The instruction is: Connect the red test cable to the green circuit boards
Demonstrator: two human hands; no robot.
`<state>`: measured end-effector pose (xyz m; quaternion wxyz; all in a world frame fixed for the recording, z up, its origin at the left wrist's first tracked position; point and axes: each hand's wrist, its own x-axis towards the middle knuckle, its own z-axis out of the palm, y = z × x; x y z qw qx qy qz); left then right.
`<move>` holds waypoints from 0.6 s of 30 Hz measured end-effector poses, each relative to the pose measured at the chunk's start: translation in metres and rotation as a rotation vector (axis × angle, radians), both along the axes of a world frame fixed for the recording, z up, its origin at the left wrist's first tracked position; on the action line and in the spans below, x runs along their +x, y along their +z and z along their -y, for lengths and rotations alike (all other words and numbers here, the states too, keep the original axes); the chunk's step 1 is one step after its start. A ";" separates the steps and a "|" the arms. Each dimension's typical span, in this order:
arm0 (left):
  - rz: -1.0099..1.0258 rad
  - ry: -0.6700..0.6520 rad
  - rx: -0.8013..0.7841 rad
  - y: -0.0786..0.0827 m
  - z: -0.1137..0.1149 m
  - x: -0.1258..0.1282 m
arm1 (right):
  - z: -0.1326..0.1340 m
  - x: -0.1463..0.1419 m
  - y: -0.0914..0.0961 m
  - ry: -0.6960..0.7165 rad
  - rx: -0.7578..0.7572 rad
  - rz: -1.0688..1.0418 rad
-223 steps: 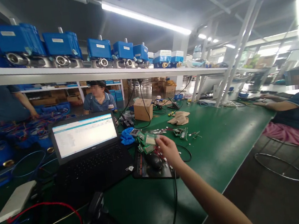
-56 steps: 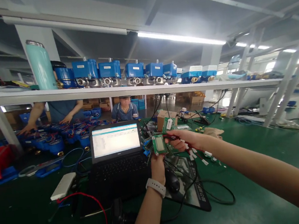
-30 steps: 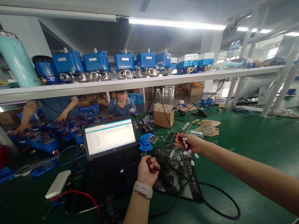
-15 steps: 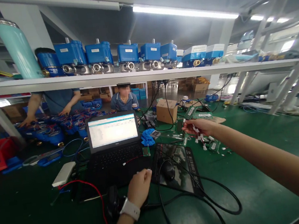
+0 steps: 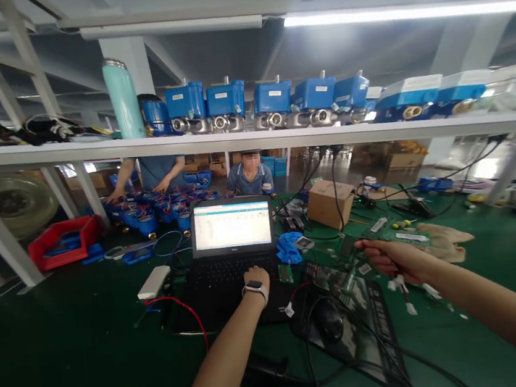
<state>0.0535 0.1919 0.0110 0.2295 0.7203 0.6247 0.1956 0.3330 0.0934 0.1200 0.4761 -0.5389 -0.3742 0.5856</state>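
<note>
My left hand [image 5: 255,279], with a white watch on its wrist, rests on the keyboard of the black laptop [image 5: 233,246], whose screen shows a white table. My right hand [image 5: 393,259] is closed on green circuit boards [image 5: 377,234] whose thin wires and white connectors [image 5: 402,292] dangle below it, to the right of the laptop. A black mouse [image 5: 328,320] lies on a dark mouse pad [image 5: 362,312] between my two arms. A small green board [image 5: 286,273] lies by the laptop's right edge.
A blue cloth [image 5: 287,247] and a cardboard box [image 5: 328,203] sit behind the laptop. A white flat device [image 5: 154,282] with a red wire is at the left. Blue meters [image 5: 229,100] line the shelf. Two people [image 5: 250,172] work across the green table.
My left hand went from the table's front edge up onto the laptop keyboard. My right hand, still gripping the boards and wires, came down lower. The view turned left.
</note>
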 end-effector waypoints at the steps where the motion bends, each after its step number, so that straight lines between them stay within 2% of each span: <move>1: -0.013 -0.017 -0.008 0.000 -0.002 -0.002 | -0.001 0.000 -0.001 -0.020 0.001 -0.011; 5: -0.097 -0.077 -0.041 0.000 -0.009 -0.002 | -0.003 0.002 -0.002 -0.108 -0.024 -0.070; 11: -0.181 -0.104 -0.073 -0.001 -0.013 -0.001 | -0.002 0.001 -0.008 -0.162 -0.054 -0.147; 18: -0.091 -0.114 -0.109 0.016 -0.014 -0.001 | 0.007 -0.003 -0.017 -0.155 -0.062 -0.199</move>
